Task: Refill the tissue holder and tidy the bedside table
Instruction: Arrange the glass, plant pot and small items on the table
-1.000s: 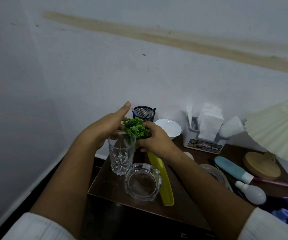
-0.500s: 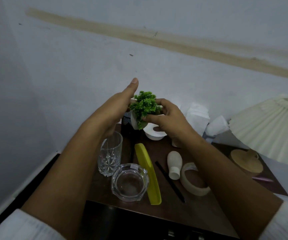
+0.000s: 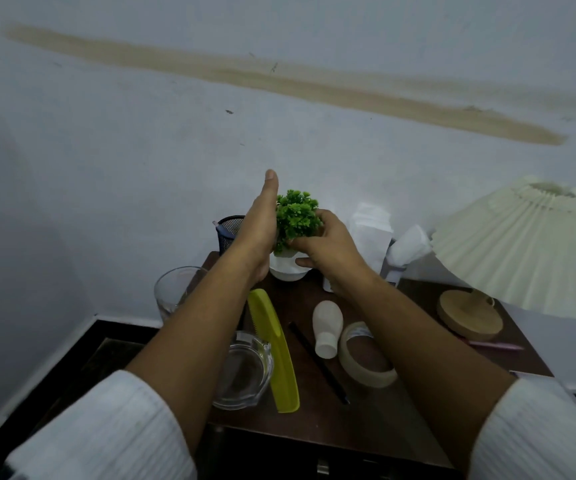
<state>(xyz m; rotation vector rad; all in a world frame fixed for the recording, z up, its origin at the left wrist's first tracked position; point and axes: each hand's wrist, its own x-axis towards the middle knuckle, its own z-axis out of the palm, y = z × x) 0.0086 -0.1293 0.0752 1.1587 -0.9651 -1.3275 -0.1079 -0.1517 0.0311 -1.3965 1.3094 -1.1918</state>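
A small green artificial plant (image 3: 297, 216) in a white pot (image 3: 284, 270) is held at the back of the dark wooden bedside table (image 3: 366, 424). My left hand (image 3: 257, 230) presses flat against its left side with the fingers straight. My right hand (image 3: 324, 245) grips the foliage and pot from the right. Whether the pot rests on the table or on the white bowl seen earlier, I cannot tell. The tissue holder (image 3: 393, 271) stands just right of my right hand, mostly hidden, with white tissues (image 3: 371, 226) sticking up from it.
A black mesh pen cup (image 3: 227, 230) and a glass tumbler (image 3: 175, 292) stand at the left. A glass ashtray (image 3: 245, 372), yellow comb (image 3: 274, 351), black pen (image 3: 317, 362), white bottle (image 3: 326, 323) and tape roll (image 3: 366, 358) lie in front. A pleated lamp (image 3: 522, 244) leans at the right.
Both hands carried the plant from above the glass tumbler at the front left up and back towards the wall. The view shifted left and took in more of the table.
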